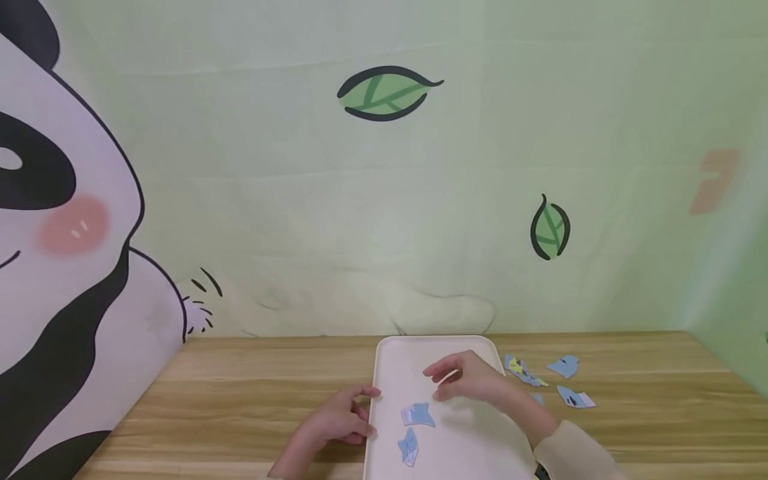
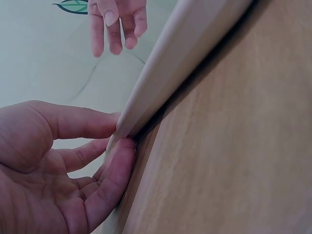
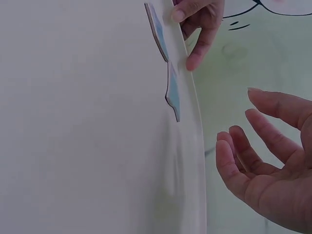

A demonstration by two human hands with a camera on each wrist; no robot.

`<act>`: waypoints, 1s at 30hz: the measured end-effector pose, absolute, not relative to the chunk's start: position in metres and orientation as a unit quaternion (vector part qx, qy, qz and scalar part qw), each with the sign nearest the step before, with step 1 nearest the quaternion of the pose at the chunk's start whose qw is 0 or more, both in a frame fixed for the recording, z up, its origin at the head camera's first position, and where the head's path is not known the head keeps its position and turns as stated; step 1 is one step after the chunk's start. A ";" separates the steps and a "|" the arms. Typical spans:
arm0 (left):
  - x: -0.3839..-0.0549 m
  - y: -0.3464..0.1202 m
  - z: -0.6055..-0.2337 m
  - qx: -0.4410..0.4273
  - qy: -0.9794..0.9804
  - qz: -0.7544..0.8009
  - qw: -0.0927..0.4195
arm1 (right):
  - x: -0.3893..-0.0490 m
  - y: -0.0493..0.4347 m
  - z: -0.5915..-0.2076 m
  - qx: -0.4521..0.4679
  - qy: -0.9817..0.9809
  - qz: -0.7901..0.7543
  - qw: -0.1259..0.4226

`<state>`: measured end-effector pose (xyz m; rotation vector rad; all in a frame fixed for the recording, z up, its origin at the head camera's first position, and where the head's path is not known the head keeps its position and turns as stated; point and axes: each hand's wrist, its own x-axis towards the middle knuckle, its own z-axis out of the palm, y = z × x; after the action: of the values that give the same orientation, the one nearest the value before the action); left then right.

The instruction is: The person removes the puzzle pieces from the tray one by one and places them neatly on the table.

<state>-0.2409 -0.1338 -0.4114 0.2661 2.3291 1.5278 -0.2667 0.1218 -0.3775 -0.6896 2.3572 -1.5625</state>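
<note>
A pale rectangular tray [image 1: 441, 343] lies on the wooden table. Two flat, irregular blue puzzle pieces are on it: one with a pale pink edge [image 1: 419, 414], and below that a smaller one [image 1: 408, 447]. At the tray's left side, my left hand [image 1: 341, 417] holds the rim, fingertips and thumb against the edge. In the left wrist view its fingertips [image 2: 126, 145] sit right at the rim. My right hand [image 1: 471, 380] hovers over the tray, fingers loosely bent and apart, with nothing between them; the right wrist view shows the same.
Right of the tray, several more puzzle pieces lie on the table: a yellow and blue one [image 1: 523, 370], a blue one [image 1: 564, 366] and one with a pink edge [image 1: 576, 398]. The right forearm partly covers another. A printed green backdrop [image 1: 300, 200] stands behind the table [image 1: 648, 373].
</note>
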 end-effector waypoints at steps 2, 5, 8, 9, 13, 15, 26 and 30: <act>-0.241 -0.134 -0.411 0.093 0.820 0.539 0.172 | -0.267 0.118 -0.382 -0.236 0.803 -0.534 0.117; -0.241 -0.134 -0.412 0.092 0.819 0.539 0.173 | -0.268 0.113 -0.387 -0.230 0.804 -0.533 0.126; -0.241 -0.134 -0.412 0.092 0.820 0.537 0.173 | -0.268 0.107 -0.391 -0.216 0.813 -0.524 0.134; -0.241 -0.134 -0.412 0.093 0.820 0.537 0.173 | -0.268 0.105 -0.392 -0.215 0.816 -0.520 0.136; -0.241 -0.135 -0.413 0.099 0.817 0.541 0.173 | -0.268 0.102 -0.396 -0.224 0.826 -0.500 0.136; -0.241 -0.135 -0.413 0.102 0.815 0.543 0.173 | -0.268 0.101 -0.396 -0.236 0.825 -0.495 0.136; -0.242 -0.136 -0.412 0.100 0.815 0.543 0.175 | -0.269 0.094 -0.398 -0.243 0.840 -0.464 0.138; -0.242 -0.136 -0.412 0.098 0.817 0.541 0.175 | -0.267 0.091 -0.397 -0.248 0.850 -0.446 0.131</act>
<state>-0.2418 -0.1355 -0.4122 0.2773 2.3137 1.5334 -0.2667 0.0908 -0.3967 -0.7192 2.4674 -1.2963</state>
